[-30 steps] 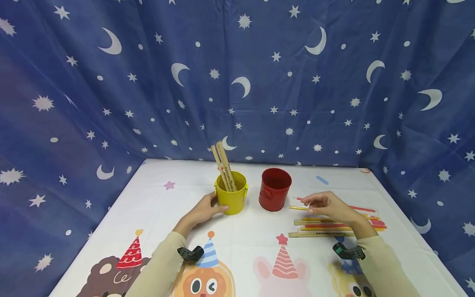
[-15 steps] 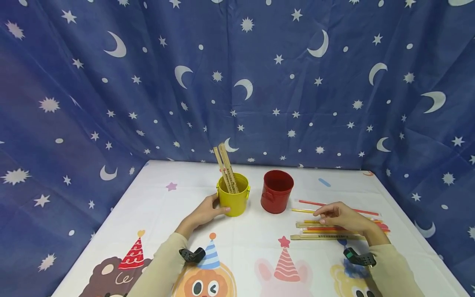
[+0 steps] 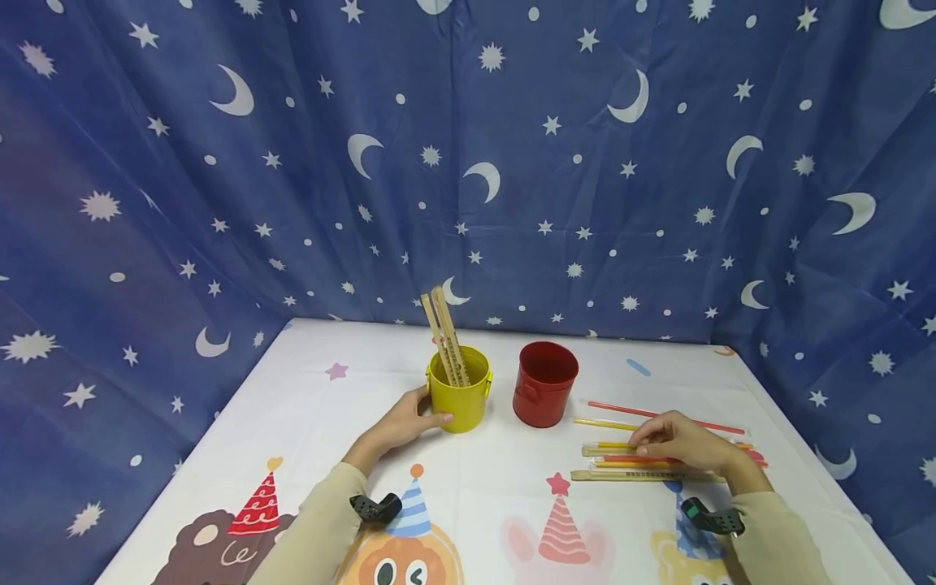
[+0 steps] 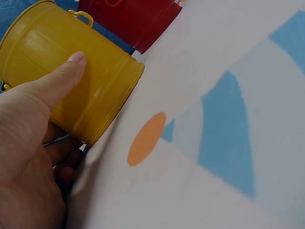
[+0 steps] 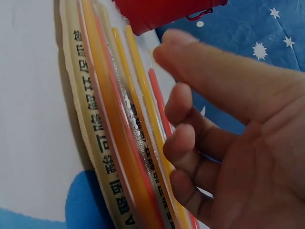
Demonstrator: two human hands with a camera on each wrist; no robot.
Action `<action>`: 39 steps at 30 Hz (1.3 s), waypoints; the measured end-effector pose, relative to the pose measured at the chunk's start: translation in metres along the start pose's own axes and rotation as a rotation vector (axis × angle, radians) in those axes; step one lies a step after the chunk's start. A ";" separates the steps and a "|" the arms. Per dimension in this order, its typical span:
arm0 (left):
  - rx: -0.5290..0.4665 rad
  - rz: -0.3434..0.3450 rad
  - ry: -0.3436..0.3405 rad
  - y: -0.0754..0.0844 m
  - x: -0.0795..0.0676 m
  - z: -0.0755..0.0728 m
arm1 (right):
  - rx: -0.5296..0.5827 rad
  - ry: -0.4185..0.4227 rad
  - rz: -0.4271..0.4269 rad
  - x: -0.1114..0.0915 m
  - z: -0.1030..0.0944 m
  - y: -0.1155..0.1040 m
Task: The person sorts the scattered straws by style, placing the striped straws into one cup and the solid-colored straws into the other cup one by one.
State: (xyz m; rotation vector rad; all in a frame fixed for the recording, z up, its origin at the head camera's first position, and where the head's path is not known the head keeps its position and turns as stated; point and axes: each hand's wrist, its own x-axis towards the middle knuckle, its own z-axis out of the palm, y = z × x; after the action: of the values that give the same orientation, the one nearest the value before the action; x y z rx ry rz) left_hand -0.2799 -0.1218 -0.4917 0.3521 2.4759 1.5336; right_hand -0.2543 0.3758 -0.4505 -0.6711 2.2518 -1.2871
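My left hand (image 3: 398, 424) grips the yellow bucket (image 3: 459, 409) low on its side. In the left wrist view the thumb lies along the bucket's (image 4: 102, 86) wall, other fingers tucked round its base side. Several paper-wrapped straws (image 3: 449, 349) lean upright in it. My right hand (image 3: 680, 443), fingers loosely bent, hovers over a row of straws on the table. Among them are a yellow straw (image 3: 604, 423), a red straw (image 3: 621, 408) and a printed paper-wrapped straw (image 3: 607, 475). In the right wrist view nothing shows between thumb and fingers; clear-wrapped straws (image 5: 107, 95) run beside them.
A red bucket (image 3: 544, 398) stands between the yellow bucket and the straws, its mouth facing up. The white tablecloth (image 3: 504, 487) carries printed cartoon animals in party hats. Behind the table hangs a blue curtain (image 3: 409, 203) with moons and stars.
My right hand has drawn back to the right and toward the near side, over the straws. My left hand keeps its grip on the yellow bucket.
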 end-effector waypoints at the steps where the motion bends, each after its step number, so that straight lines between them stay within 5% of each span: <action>1: -0.003 0.001 0.000 0.000 0.000 0.000 | -0.009 0.006 -0.001 0.000 0.001 0.000; 15: 0.007 0.003 -0.009 0.001 0.002 0.002 | -0.142 0.141 0.041 0.000 0.007 0.001; 39: 0.026 0.014 -0.002 0.000 -0.001 0.000 | -0.218 0.209 0.006 0.008 0.013 0.007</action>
State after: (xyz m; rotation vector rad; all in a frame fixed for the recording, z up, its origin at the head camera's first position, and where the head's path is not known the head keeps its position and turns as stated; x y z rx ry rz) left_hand -0.2784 -0.1219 -0.4917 0.3760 2.4998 1.5069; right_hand -0.2540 0.3656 -0.4636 -0.6293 2.5888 -1.1663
